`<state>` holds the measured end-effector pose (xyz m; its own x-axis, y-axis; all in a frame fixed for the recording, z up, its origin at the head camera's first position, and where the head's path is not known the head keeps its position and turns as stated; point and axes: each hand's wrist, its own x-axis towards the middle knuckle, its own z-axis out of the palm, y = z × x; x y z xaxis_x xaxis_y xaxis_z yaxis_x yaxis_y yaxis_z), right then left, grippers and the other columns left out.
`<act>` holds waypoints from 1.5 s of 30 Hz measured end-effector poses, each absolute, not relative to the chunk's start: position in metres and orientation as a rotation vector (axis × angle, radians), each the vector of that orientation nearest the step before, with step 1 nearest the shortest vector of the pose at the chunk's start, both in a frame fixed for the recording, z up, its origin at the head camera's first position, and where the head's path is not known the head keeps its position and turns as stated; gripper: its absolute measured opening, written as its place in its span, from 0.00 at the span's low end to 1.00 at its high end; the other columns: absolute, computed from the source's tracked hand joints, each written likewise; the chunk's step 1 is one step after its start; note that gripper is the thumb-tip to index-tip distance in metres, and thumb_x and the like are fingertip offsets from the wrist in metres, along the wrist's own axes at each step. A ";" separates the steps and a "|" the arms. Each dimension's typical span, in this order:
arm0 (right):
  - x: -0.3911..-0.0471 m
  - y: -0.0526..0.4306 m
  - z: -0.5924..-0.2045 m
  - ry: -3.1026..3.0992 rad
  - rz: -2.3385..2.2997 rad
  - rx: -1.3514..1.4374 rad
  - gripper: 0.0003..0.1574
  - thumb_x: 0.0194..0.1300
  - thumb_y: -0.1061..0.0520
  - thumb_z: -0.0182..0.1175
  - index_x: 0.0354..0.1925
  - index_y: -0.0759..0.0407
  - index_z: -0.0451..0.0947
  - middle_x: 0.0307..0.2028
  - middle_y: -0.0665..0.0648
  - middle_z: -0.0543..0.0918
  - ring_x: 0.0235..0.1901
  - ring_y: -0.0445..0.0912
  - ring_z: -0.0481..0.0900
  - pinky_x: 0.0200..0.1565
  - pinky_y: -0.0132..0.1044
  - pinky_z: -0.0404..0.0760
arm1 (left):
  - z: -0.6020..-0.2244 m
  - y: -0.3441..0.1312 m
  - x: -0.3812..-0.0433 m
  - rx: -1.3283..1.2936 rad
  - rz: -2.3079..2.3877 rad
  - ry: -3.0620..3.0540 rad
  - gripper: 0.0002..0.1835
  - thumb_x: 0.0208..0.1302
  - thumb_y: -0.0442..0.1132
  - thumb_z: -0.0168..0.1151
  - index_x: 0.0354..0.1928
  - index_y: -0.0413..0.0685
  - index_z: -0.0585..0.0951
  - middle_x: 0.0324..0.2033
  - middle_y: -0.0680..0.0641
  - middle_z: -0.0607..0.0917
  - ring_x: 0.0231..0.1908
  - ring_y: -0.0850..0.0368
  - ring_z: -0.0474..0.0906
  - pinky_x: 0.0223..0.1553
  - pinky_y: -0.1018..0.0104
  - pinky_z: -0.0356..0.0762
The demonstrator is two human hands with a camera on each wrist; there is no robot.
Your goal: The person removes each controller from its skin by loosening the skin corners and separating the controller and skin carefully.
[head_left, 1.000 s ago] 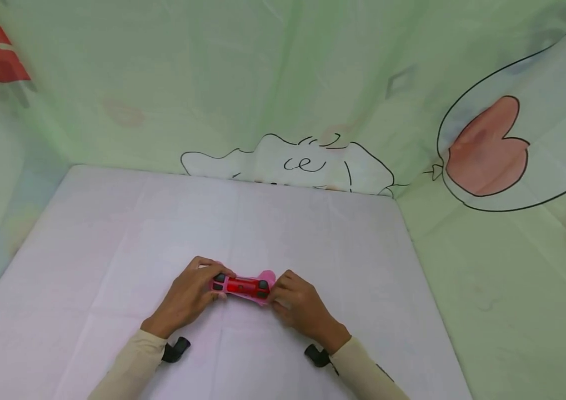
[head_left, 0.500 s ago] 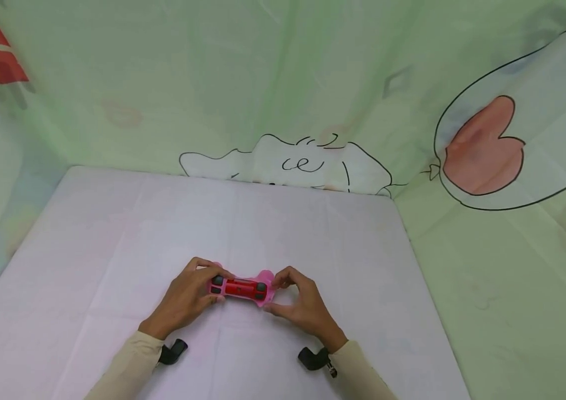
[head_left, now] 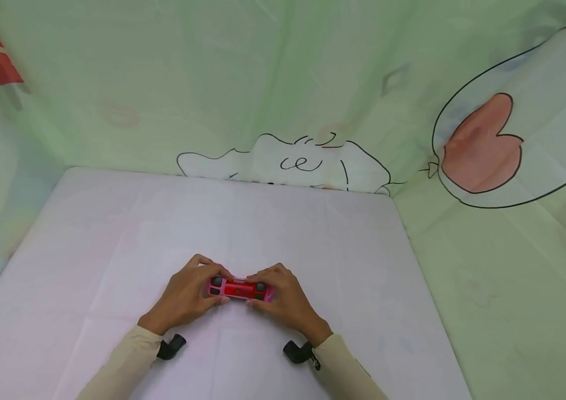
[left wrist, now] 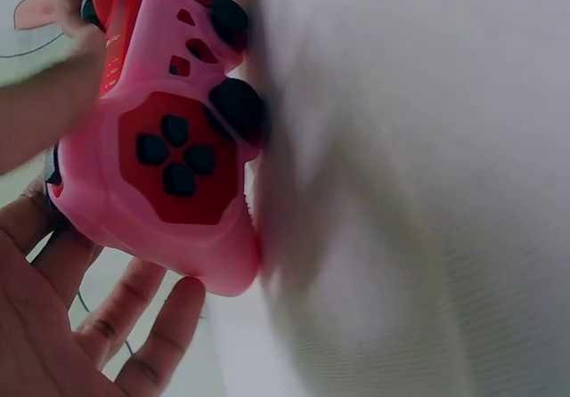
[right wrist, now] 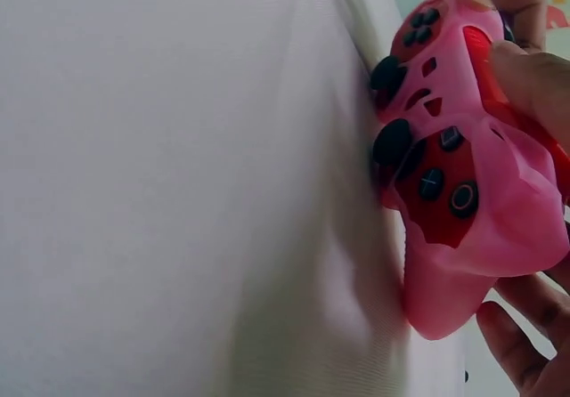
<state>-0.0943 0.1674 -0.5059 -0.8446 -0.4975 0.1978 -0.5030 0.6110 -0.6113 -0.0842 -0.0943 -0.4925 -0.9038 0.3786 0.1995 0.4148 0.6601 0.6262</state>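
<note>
The left hand [head_left: 188,294] grasped 1 end of a red game controller [head_left: 241,288], and the right hand [head_left: 285,297] grasped the other, each with its thumb along the near edge and fingers over the far side; neither grip was released. The controller was low over the pale-covered desk [head_left: 312,233], its 2 dark thumbsticks [right wrist: 393,141] turned toward the cloth. A pink cover [left wrist: 187,255] wrapped it, bulging near the right hand, and 4 direction buttons [left wrist: 175,130] showed through an opening at the left.
</note>
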 end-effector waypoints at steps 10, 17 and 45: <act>-0.094 0.168 -0.501 -2.811 1.122 0.872 0.29 0.52 0.37 0.75 0.54 0.36 0.84 0.48 0.39 0.83 0.52 0.37 0.73 0.52 0.45 0.76 | -0.492 -0.096 -0.097 -0.654 -1.063 -2.805 0.13 0.50 0.54 0.78 0.35 0.72 0.82 0.31 0.65 0.76 0.36 0.64 0.70 0.29 0.71 0.69; -0.095 0.170 -0.500 -2.845 1.114 0.847 0.29 0.53 0.36 0.74 0.54 0.33 0.83 0.48 0.40 0.83 0.52 0.36 0.72 0.53 0.47 0.74 | -0.489 -0.101 -0.110 -0.736 -1.158 -2.852 0.12 0.51 0.60 0.75 0.31 0.75 0.79 0.29 0.63 0.75 0.35 0.63 0.71 0.31 0.69 0.71; -0.094 0.164 -0.503 -2.831 1.129 0.871 0.29 0.50 0.40 0.77 0.53 0.32 0.83 0.46 0.34 0.85 0.52 0.35 0.72 0.55 0.45 0.73 | -0.480 -0.115 -0.132 -1.088 -1.696 -3.028 0.16 0.66 0.54 0.65 0.31 0.55 0.71 0.30 0.51 0.71 0.39 0.54 0.67 0.36 0.66 0.66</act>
